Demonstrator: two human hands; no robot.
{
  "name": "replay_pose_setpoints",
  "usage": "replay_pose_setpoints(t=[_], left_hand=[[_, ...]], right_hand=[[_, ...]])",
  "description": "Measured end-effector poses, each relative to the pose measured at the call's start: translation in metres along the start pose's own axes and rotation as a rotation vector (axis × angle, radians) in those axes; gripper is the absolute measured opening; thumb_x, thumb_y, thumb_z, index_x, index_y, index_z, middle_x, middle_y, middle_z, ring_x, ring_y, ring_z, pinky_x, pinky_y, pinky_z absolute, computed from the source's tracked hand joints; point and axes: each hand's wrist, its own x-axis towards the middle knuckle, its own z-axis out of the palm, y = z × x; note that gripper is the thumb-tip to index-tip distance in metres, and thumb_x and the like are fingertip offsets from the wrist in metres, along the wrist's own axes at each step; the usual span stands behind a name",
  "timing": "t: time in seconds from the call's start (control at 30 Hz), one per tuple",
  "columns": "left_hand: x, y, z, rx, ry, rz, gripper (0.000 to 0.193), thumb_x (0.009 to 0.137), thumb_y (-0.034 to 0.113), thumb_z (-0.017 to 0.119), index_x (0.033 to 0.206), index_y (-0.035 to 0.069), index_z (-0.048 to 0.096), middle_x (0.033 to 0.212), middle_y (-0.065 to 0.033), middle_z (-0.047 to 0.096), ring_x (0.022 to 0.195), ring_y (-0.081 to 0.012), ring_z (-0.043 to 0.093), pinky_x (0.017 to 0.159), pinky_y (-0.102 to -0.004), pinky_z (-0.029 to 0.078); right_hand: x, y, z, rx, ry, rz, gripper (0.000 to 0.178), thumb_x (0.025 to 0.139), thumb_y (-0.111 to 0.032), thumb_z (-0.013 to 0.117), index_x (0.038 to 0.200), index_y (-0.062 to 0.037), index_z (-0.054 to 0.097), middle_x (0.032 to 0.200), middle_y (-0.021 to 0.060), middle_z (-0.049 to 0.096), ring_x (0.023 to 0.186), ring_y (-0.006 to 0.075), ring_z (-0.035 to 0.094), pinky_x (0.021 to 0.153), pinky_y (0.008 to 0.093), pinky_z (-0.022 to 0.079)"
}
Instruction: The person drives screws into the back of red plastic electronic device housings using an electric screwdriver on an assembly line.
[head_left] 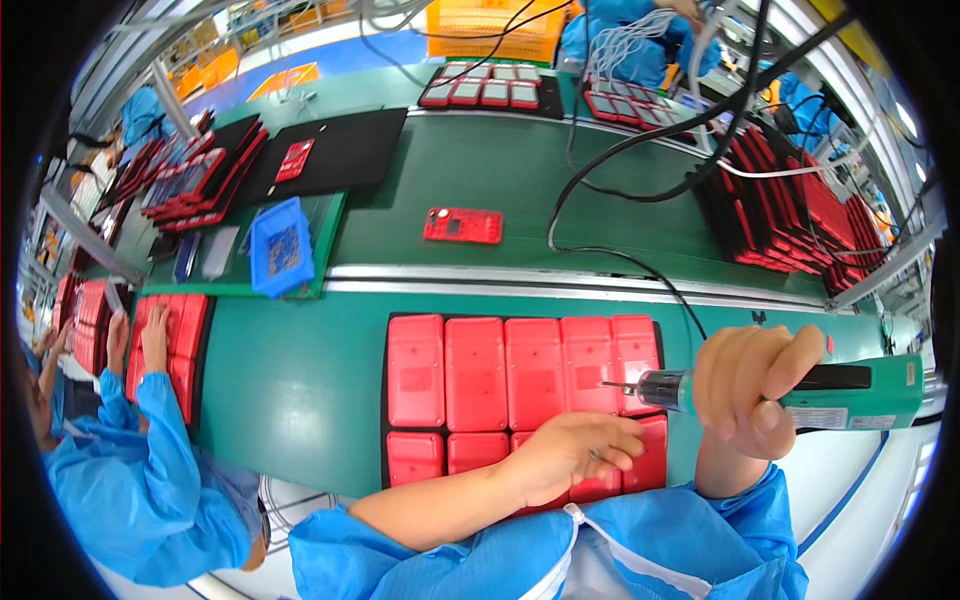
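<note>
Head view. The right hand [755,385] has its grip closed around a green electric screwdriver [885,393], bit directed leftward over the red housings [475,375], arranged in two rows on the green worktop [290,370]. The left hand [570,455], fingers curled, lies over the nearer row; whether its grip encloses something small cannot be told. Upper left: a blue bin [263,272].

Factory bench [290,370] with rowed casings [534,385]
</note>
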Motion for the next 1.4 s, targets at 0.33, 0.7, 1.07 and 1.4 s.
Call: replay_pose_setpoints(t=[0.33, 0.7, 1.07, 1.4], left_hand=[[-0.006, -0.004, 0.005, 0.395, -0.219, -0.177, 0.03, 0.091, 0.017, 0.038, 0.108, -0.004, 0.048, 0.092, -0.0151, 0.059, 0.066, -0.0101, 0.058, 0.045, -0.0157, 0.037], [-0.005, -0.001, 0.007, 0.441, -0.201, -0.128, 0.03, 0.091, 0.022, 0.037, 0.107, 0.0, 0.049, 0.088, -0.0103, 0.059, 0.064, -0.0087, 0.055, 0.046, -0.016, 0.035], [0.001, -0.01, 0.001, 0.385, -0.187, -0.094, 0.028, 0.091, 0.024, 0.038, 0.106, 0.001, 0.045, 0.089, -0.0114, 0.059, 0.064, -0.0084, 0.056, 0.045, -0.015, 0.035], [0.001, -0.008, -0.001, 0.351, -0.137, -0.073, 0.031, 0.089, 0.031, 0.045, 0.095, 0.003, 0.052, 0.084, -0.0077, 0.059, 0.062, -0.0075, 0.053, 0.043, -0.0167, 0.033]], right_hand=[[-0.013, 0.038, 0.018, 0.04, -0.122, 0.175, 0.026, 0.054, 0.01, 0.057, 0.077, -0.0012, 0.051, 0.055, 0.0088, 0.053, 0.043, 0.0211, 0.052, 0.041, 0.0316, 0.045], [-0.019, 0.057, 0.02, -0.014, -0.168, 0.167, 0.027, 0.054, 0.013, 0.055, 0.077, -0.0009, 0.051, 0.056, 0.0068, 0.052, 0.045, 0.0209, 0.054, 0.041, 0.0295, 0.045], [-0.021, 0.061, 0.025, -0.055, -0.172, 0.167, 0.022, 0.055, 0.007, 0.061, 0.074, -0.0011, 0.053, 0.056, 0.0069, 0.053, 0.043, 0.0215, 0.053, 0.04, 0.0295, 0.044], [-0.022, 0.077, 0.02, 0.032, -0.095, 0.251, 0.022, 0.066, 0.007, 0.059, 0.081, -0.0012, 0.045, 0.059, 0.0084, 0.052, 0.048, 0.0139, 0.051, 0.039, 0.0252, 0.04]])
